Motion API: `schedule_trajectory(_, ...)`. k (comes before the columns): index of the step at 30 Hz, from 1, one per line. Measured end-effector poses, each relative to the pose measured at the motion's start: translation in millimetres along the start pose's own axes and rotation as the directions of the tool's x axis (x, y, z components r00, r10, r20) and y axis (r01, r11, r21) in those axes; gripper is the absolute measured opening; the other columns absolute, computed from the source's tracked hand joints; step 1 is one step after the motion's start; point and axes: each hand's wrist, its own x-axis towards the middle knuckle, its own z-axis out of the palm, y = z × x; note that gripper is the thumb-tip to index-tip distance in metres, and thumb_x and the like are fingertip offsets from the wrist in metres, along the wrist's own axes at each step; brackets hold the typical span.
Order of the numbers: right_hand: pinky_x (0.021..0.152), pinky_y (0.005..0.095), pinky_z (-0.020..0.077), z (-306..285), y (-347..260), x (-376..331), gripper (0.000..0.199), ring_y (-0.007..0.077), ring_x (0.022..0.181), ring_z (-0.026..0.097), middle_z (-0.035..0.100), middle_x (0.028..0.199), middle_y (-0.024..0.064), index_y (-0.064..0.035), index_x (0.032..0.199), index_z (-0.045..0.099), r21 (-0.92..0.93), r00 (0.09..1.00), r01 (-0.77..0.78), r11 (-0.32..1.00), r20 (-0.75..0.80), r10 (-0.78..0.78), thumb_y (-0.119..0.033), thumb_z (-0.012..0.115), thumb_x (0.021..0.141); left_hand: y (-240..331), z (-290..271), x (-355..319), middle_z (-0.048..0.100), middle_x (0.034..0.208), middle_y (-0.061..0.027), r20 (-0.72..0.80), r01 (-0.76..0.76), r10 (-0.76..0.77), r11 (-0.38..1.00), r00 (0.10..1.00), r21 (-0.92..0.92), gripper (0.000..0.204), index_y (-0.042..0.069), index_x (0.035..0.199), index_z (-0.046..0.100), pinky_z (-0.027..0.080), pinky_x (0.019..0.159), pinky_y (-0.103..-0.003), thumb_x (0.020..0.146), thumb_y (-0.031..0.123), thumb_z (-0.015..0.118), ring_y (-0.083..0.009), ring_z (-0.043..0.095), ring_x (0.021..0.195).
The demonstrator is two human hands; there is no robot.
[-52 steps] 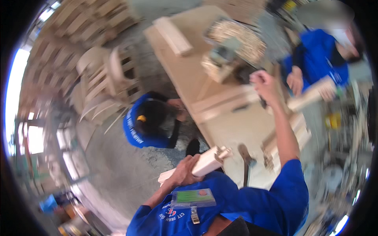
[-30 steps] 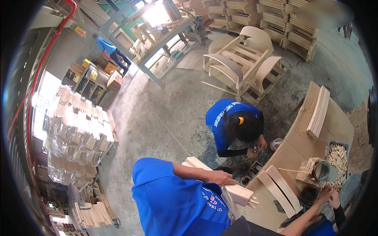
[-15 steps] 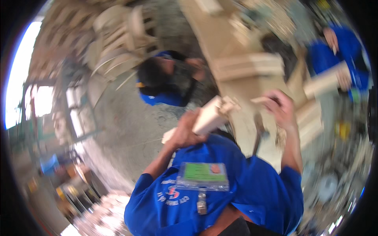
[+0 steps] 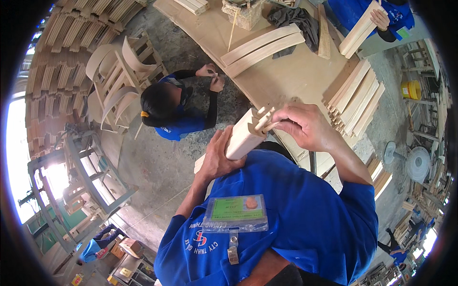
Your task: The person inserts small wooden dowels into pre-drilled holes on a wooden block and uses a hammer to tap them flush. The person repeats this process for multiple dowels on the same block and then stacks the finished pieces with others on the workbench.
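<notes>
My left hand is closed around a thick pale wooden piece, held against my blue shirt at a tilt. Several narrow wooden tips stick out of its upper end. At that end, my right hand pinches a small thin wooden stick between thumb and fingers. The stick touches or overlaps the tips; whether it sits in a slot cannot be made out. My fingers hide part of it.
A brown worktable lies ahead, bearing curved wooden slats and a dark cloth. Stacked wooden pieces are at the right. One co-worker is at the left; another holds wood at the far right. Chair frames stand beyond.
My right hand has come left and down from over the table to the wooden piece's end, bringing the small stick along. The left hand keeps its grip. The view has turned and sharpened.
</notes>
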Motion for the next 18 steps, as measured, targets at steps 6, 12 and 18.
schedule_trajectory(6,0.07,0.0403,0.0526,3,-11,-9,0.012,0.0312,0.083,0.069,0.072,0.092,0.0107,-0.0057,0.103,0.069,0.045,0.995,-0.076,0.996,0.072,0.072,-0.012,0.075,0.095,2,4,-10,0.058,0.111,-0.0208,0.01,0.013,-0.013,0.999,1.0,-0.037,0.085,0.007,0.146,0.05,0.05,0.097,-0.05,0.071,0.028,0.085,-0.0413,0.059,0.106)
schedule_trajectory(12,0.068,0.04,0.0537,7,-8,-15,0.016,0.0323,0.079,0.072,0.073,0.088,0.0131,-0.0042,0.104,0.069,0.099,0.976,-0.216,0.971,0.037,0.214,-0.016,0.076,0.095,-4,10,-12,0.058,0.113,-0.0215,0.0,0.001,-0.001,1.0,1.0,-0.006,0.088,0.005,0.147,0.05,0.05,0.097,-0.05,0.07,0.027,0.086,-0.0414,0.059,0.107)
schedule_trajectory(18,0.066,0.0397,0.0542,6,-9,-16,0.016,0.0305,0.075,0.072,0.073,0.084,0.0141,-0.0024,0.103,0.068,0.025,0.985,-0.17,0.985,0.03,0.169,-0.016,0.074,0.098,0,16,-7,0.059,0.115,-0.0216,0.046,0.026,-0.027,1.0,0.999,0.013,0.09,0.001,0.147,0.051,0.051,0.099,-0.048,0.068,0.024,0.089,-0.0399,0.062,0.109)
